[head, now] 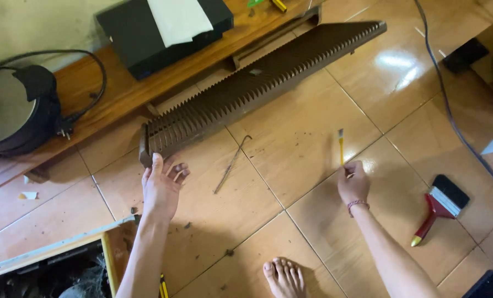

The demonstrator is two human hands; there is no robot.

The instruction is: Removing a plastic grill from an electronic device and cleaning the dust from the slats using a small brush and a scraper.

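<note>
Brown slatted rack [257, 88] lies diagonally on the tan tiled floor [312, 127], near end by the wooden bench [119, 94]. Left hand [161, 187] open, fingertips touching the rack's near end. Right hand [354, 185] closed around a small yellow-handled brush [341, 146], bristles pointing away. Bent metal rod [232, 164] between the hands. Wide red-handled paintbrush [439, 207] to the right, apart.

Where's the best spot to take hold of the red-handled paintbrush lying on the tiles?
Probably the red handle of the paintbrush, coming from above near its middle. It lies flat, clear of other things, with the black bristle head pointing away and the yellow tip nearest; the right hand is busy with a small yellow brush.
</note>
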